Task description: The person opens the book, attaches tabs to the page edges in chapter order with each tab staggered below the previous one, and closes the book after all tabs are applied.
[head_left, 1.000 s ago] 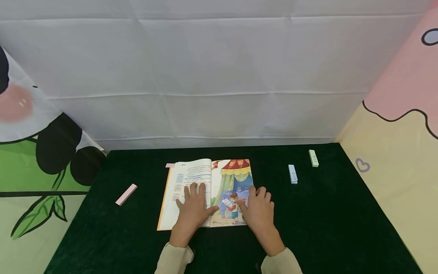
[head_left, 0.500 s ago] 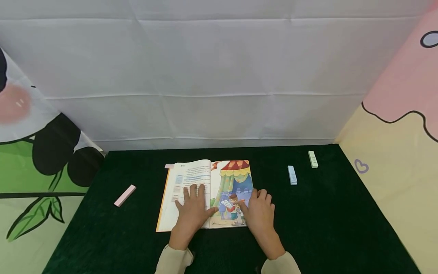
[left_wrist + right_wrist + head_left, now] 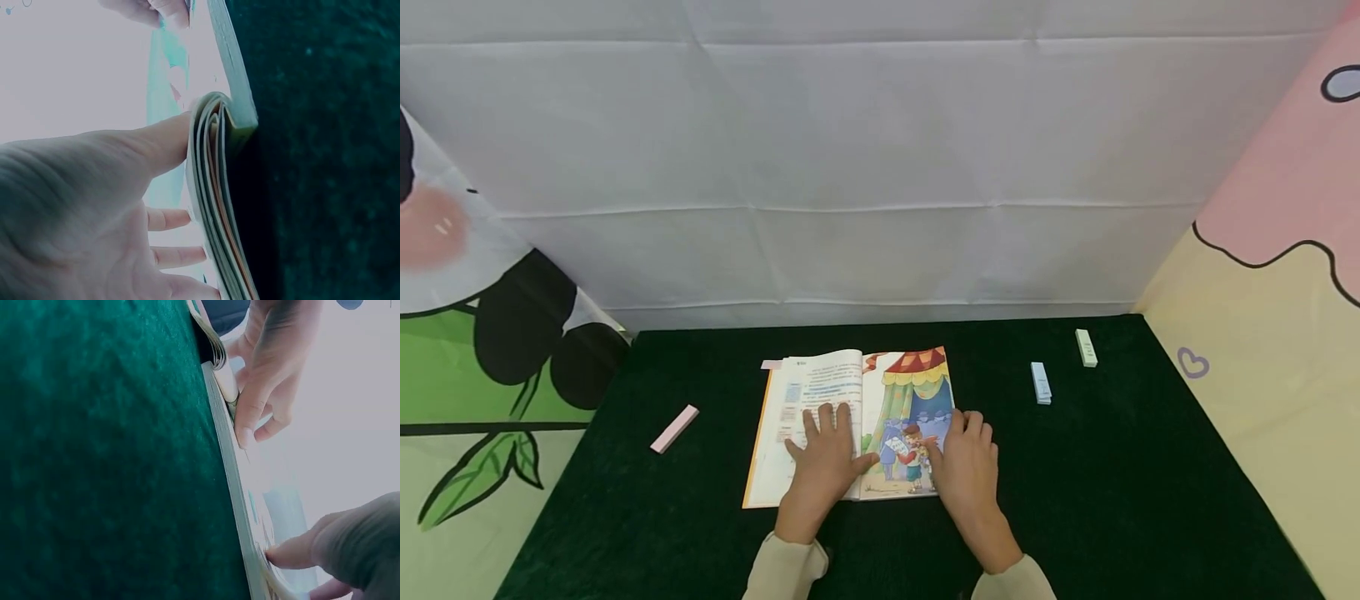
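An open picture book (image 3: 898, 375) lies in the middle of the table, text on its left page and a colourful stage scene on its right page. My left hand (image 3: 822, 471) rests on the left page with fingers spread, its thumb reaching across the fold. In the left wrist view, the stacked page edges (image 3: 212, 187) bulge beside that thumb. My right hand (image 3: 967, 467) is at the book's right edge, thumb on the picture and fingers along the side. The right wrist view shows that thumb (image 3: 290, 553) pinching the page edge, where the paper bends slightly.
A pink strip-shaped block (image 3: 674, 429) lies left of the book. A blue one (image 3: 1041, 383) and a pale green one (image 3: 1086, 348) lie to the right. Dark green cloth (image 3: 1112, 483) covers the table, and a white fabric wall (image 3: 880, 250) stands behind it.
The right page's far corner has risen slightly, and my right hand has shifted a little up and left at the edge. My left hand stays nearly still.
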`<move>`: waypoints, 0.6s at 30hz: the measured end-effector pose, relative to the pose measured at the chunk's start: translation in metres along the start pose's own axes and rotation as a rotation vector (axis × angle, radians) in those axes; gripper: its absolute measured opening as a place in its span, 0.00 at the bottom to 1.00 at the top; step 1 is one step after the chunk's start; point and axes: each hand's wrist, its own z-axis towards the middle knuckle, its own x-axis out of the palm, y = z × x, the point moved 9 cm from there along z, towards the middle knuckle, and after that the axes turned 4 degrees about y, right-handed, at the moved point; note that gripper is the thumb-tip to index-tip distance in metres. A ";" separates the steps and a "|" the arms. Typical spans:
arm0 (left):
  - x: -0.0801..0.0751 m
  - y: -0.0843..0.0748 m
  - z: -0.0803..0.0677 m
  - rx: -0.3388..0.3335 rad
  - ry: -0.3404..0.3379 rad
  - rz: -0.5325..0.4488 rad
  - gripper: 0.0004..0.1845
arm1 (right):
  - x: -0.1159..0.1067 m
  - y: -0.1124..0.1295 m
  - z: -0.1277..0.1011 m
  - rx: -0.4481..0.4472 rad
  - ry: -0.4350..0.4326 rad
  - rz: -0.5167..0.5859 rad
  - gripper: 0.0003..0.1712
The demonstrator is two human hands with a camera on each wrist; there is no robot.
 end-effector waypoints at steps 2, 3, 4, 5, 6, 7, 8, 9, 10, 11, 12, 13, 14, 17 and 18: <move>0.000 0.001 0.000 -0.005 0.003 0.001 0.53 | -0.001 0.003 -0.002 -0.014 0.008 0.058 0.38; 0.000 0.001 0.000 -0.006 0.003 0.005 0.53 | -0.002 0.006 -0.003 -0.025 0.015 0.093 0.37; 0.000 0.002 -0.001 -0.006 -0.001 0.008 0.53 | -0.003 0.009 -0.003 -0.039 0.022 0.130 0.36; 0.000 0.002 -0.001 -0.003 -0.007 0.012 0.53 | -0.004 0.012 -0.004 -0.056 0.029 0.162 0.35; -0.001 0.002 -0.001 0.002 -0.016 0.015 0.53 | -0.005 0.016 -0.005 -0.074 0.037 0.191 0.35; -0.002 0.002 -0.001 0.008 -0.025 0.016 0.53 | -0.007 0.019 -0.006 -0.092 0.045 0.214 0.34; -0.002 0.002 -0.001 0.015 -0.035 0.017 0.53 | -0.008 0.023 -0.006 -0.110 0.052 0.232 0.34; -0.003 0.001 -0.001 0.024 -0.044 0.018 0.52 | -0.009 0.026 -0.007 -0.127 0.060 0.246 0.34; -0.004 0.001 -0.001 0.035 -0.053 0.014 0.52 | -0.010 0.029 -0.008 -0.144 0.067 0.254 0.34; -0.004 0.001 -0.001 0.045 -0.058 0.006 0.52 | -0.010 0.031 -0.008 -0.158 0.076 0.258 0.33; -0.004 0.001 -0.001 0.054 -0.056 -0.009 0.51 | -0.010 0.034 -0.009 -0.170 0.087 0.263 0.33; -0.005 0.002 -0.001 0.061 -0.054 -0.033 0.50 | -0.010 0.036 -0.009 -0.182 0.098 0.264 0.32; -0.006 0.004 -0.001 0.066 -0.048 -0.065 0.48 | -0.010 0.038 -0.010 -0.195 0.110 0.261 0.32; -0.008 0.011 0.001 0.075 -0.009 -0.185 0.39 | -0.007 0.044 -0.011 -0.237 0.145 0.225 0.29; -0.009 0.013 0.001 0.076 0.008 -0.230 0.36 | -0.005 0.046 -0.012 -0.250 0.158 0.209 0.28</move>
